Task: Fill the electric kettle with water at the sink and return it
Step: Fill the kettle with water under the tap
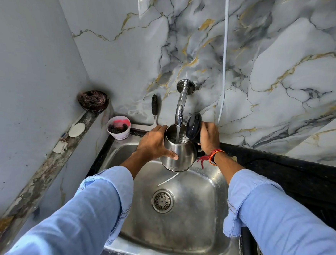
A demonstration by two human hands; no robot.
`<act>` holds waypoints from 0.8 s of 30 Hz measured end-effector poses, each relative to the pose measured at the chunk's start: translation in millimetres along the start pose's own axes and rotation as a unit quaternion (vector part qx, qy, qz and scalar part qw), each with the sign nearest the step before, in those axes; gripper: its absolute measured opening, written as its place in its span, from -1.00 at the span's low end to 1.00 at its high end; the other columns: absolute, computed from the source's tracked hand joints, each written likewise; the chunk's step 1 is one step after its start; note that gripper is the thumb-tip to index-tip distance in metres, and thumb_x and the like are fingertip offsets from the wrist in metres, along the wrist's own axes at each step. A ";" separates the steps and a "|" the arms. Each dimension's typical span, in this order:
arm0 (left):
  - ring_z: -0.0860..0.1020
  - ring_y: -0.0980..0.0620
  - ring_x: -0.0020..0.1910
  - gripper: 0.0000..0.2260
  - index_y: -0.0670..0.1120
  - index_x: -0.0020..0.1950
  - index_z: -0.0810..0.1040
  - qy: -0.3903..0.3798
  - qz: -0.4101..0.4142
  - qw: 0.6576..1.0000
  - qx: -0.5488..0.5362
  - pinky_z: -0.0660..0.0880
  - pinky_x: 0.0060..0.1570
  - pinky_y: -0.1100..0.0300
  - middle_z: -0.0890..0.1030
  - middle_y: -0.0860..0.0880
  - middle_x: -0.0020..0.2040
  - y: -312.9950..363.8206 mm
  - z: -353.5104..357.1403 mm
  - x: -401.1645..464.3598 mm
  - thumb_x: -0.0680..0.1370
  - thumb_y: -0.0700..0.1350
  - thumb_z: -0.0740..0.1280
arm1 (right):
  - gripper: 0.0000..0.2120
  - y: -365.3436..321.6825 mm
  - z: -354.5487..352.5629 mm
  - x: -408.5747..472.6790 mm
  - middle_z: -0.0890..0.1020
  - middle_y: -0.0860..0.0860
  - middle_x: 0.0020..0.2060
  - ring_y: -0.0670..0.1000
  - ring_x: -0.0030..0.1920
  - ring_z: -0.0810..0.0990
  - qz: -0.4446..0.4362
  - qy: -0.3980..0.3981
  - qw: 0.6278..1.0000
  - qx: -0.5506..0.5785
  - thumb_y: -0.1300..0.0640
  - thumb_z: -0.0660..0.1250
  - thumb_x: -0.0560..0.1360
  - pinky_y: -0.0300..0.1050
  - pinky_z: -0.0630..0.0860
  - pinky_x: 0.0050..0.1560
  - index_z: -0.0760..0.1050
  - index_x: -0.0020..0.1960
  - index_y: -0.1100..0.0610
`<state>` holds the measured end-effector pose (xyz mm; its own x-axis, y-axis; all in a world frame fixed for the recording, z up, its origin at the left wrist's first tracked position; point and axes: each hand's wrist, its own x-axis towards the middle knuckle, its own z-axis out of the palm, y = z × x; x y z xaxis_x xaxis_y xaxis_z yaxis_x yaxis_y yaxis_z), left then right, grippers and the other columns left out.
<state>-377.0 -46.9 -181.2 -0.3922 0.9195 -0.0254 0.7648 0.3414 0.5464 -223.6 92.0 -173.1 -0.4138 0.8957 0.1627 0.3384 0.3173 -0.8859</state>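
Observation:
A steel electric kettle (183, 156) hangs above the steel sink (202, 219), directly under the wall tap (181, 106). Its black lid (193, 126) stands flipped open. A stream of water runs from the tap into the kettle's mouth, and water shows inside. My left hand (155, 144) wraps the kettle's body from the left, thumb across the front. My right hand (209, 137) grips the black handle on the right, behind the lid. A red thread and a band circle my right wrist.
A white tub (119, 128) with dark scrubbers sits at the sink's back-left corner, a squeegee (154, 114) leaning beside it. A ledge on the left carries a soap bar (77, 130) and a dark bowl (93, 100). Black countertop (291, 175) extends right. A white hose (225, 57) hangs down the wall.

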 end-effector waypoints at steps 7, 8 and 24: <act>0.52 -0.08 0.21 0.00 0.00 0.40 0.41 -0.008 -0.003 1.000 -0.012 0.53 0.17 -0.07 0.54 -0.04 0.24 -5.2 0.8 2.5 0.06 0.34 0.63 | -0.36 1.2 1.8 3.8 0.48 0.21 -0.49 0.10 -0.42 0.44 0.007 -0.013 1.000 0.006 -0.18 0.14 0.53 -0.04 0.37 -0.37 0.48 -0.36 0.39; 0.52 -0.07 0.21 0.00 0.00 0.40 0.41 -0.006 -0.002 1.000 -0.014 0.53 0.17 -0.06 0.54 -0.03 0.23 -6.2 1.0 3.1 0.06 0.34 0.63 | -0.39 0.5 2.3 4.9 0.46 0.14 -0.51 0.08 -0.43 0.42 0.008 -0.013 1.000 0.005 -0.18 0.14 0.53 -0.08 0.34 -0.37 0.46 -0.41 0.33; 0.61 -0.30 0.09 -0.73 -0.21 0.16 0.66 0.032 -0.051 0.952 -0.302 0.54 0.18 -0.18 0.60 -0.35 0.06 14.7 -3.3 41.3 0.58 -0.04 0.44 | -0.49 -1.2 3.7 10.2 0.32 -0.12 -0.72 -0.13 -0.62 0.29 0.044 0.051 0.997 0.029 -0.21 0.20 0.45 -0.18 0.16 -0.46 0.25 -0.57 0.02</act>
<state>-383.7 -4.6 -171.4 -0.4938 0.8673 -0.0625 0.2966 0.2355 0.9255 -231.4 99.6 -172.0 -0.2950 0.9473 0.1250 0.3192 0.2210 -0.9215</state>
